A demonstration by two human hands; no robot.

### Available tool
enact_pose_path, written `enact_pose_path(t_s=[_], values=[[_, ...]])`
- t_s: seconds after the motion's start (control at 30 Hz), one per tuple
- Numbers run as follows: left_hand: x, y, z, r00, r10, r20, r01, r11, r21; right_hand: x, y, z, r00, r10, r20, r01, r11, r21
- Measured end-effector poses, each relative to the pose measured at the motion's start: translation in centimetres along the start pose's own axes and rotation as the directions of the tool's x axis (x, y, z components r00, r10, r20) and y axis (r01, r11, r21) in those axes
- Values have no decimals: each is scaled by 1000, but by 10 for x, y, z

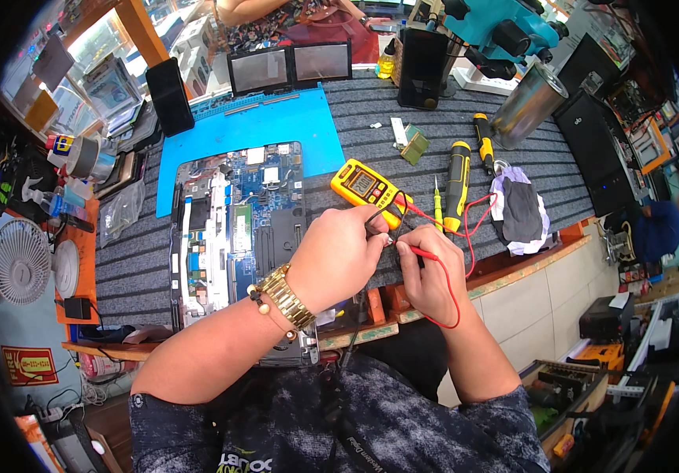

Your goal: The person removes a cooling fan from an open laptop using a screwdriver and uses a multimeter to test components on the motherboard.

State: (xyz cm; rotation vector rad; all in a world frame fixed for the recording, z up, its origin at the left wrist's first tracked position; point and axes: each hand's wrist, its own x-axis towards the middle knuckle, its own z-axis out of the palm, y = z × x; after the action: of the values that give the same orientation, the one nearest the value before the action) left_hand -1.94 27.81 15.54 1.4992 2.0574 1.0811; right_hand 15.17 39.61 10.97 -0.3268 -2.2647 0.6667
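My right hand (438,272) is closed round a red test probe (425,254), whose red lead loops down and back up to the right. My left hand (343,248) pinches a black lead (371,223) close beside it. A small metallic tip shows where the fingers of both hands meet; what it belongs to is hard to make out. Just beyond them lies a yellow multimeter (365,189) with its display lit. An opened laptop base (280,236) with a bare blue circuit board sits left of my hands, partly under my left forearm, on a blue mat (217,130).
Right of the multimeter lie a yellow-black screwdriver (457,185), a smaller one (483,142), green tweezers (437,205) and a grey-white cloth (522,206). Memory modules (413,147) and a metal can (530,105) stand farther back. A white fan (21,260) is at left. A person sits opposite.
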Motion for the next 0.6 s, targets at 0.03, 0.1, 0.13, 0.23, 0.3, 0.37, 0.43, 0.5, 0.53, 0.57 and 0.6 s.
enact_pose_path(t_s=[0.03,0.1,0.13,0.23,0.3,0.37,0.43,0.5,0.53,0.57,0.6], values=[[0,1,-1,1000,-5,5,5,1000,-11,0,0,0,1000,7,-1,-7,1000,16],[1,3,0,1000,-4,6,4,1000,-28,0,0,0,1000,0,1,0,1000,-3],[1,3,0,1000,-4,7,4,999,-47,0,0,0,1000,9,4,-9,1000,10],[-1,2,3,1000,-27,10,27,999,-41,0,0,0,1000,4,3,-4,1000,9],[-2,1,5,1000,9,-14,-10,999,-47,0,0,0,1000,-4,0,4,1000,-1],[-3,0,6,999,31,-28,-32,999,-35,0,-1,0,1000,-1,0,1,1000,3],[-3,0,8,999,29,-24,-29,999,-15,0,-1,-1,1000,14,3,-14,1000,21],[-4,1,8,999,30,-19,-30,999,31,0,-1,-1,1000,-1,4,1,1000,-3],[-5,1,8,1000,25,-12,-24,998,50,1,0,-1,1000,3,6,-3,1000,6],[-4,1,7,999,31,-16,-30,998,55,1,0,-1,1000,-3,6,3,1000,-10],[-4,1,7,999,37,-20,-36,997,61,1,0,-1,1000,-2,7,2,1000,-12]])
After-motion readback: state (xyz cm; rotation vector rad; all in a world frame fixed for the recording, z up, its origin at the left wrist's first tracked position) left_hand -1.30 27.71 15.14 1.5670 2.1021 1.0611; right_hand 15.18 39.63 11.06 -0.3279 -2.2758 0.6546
